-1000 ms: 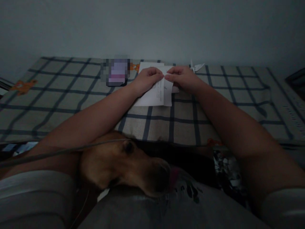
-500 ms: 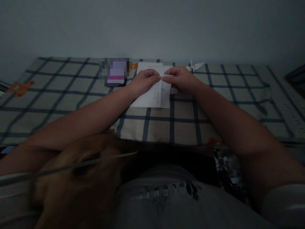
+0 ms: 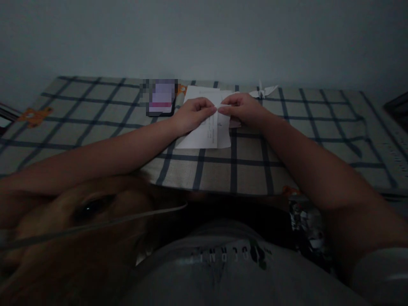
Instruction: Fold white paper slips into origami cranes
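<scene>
Blue-checked pale tablecloth (image 3: pixel 210 170)

Smooth, matt white paper sheets (image 3: pixel 200 137) lie on woven cloth (image 3: pixel 178 170) (its weave looks slightly rough).

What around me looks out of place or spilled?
A dog's head pokes in at your lower left, a thin cord crossing it, which is odd so near paperwork. The white paper at your left hand and right hand shows no obvious damage; I see no spill.
</scene>
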The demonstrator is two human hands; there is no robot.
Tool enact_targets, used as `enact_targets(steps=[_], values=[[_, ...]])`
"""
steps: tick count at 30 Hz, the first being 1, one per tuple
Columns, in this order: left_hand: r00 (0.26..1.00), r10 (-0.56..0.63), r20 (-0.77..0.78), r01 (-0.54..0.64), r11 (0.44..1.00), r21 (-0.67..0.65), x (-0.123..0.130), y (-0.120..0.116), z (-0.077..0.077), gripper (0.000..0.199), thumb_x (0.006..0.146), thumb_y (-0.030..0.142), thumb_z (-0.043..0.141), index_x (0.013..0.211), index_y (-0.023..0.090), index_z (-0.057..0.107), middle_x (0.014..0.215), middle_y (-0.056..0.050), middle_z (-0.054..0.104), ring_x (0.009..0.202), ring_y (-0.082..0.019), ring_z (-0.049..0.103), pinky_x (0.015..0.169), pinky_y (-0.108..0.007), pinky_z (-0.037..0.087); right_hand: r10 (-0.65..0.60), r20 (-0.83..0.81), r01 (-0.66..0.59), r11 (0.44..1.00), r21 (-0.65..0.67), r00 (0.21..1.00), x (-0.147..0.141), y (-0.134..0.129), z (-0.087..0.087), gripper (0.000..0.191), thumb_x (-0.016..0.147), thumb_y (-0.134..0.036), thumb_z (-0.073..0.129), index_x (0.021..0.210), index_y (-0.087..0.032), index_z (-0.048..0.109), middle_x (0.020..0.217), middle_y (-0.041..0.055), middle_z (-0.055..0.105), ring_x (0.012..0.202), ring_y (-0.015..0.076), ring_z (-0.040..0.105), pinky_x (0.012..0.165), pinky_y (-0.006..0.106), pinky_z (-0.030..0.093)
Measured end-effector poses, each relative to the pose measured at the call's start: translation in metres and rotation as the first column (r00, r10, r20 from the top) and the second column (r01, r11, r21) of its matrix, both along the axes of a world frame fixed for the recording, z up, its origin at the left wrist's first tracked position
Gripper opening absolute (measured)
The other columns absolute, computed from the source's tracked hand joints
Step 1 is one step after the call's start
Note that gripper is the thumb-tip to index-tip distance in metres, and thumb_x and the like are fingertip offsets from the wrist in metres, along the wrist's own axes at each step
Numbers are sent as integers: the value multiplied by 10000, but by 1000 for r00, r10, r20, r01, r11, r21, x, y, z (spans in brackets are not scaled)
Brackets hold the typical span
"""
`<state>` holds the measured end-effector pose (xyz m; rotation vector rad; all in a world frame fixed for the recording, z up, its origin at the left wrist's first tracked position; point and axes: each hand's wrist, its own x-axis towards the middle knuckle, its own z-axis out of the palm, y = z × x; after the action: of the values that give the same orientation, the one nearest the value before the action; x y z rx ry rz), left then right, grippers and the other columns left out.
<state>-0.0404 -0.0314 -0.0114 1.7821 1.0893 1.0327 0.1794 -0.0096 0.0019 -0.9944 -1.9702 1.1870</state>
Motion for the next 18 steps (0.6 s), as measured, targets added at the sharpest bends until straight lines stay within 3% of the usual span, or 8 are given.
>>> enact_targets(steps=[6,11,18], values=[[999,-14,-31,13,999,-47,-12,-9,2,132,876,298,706,803,192,678,613,17,545,635,-132,494,619,-285,381,9,69,-13,998,58,998,-5,-6,4,266,856,-401,788,882,-152,698,711,5,625,646,118,539,560,240,432],[1000,-18,-16,17,998,-55,-7,0,3,109,858,281,703,810,185,690,688,1,617,679,-136,542,649,-279,413,-11,43,10,1000,20,999,-5,-5,4,279,859,-422,784,861,-163,680,712,7,627,642,121,548,554,237,436],[999,0,-47,-5,995,-96,-2,7,8,95,846,249,688,772,190,679,629,13,563,648,-130,495,638,-279,402,-34,13,34,999,-8,999,-4,-2,-1,273,847,-414,791,890,-176,665,732,11,636,659,132,558,551,239,448]])
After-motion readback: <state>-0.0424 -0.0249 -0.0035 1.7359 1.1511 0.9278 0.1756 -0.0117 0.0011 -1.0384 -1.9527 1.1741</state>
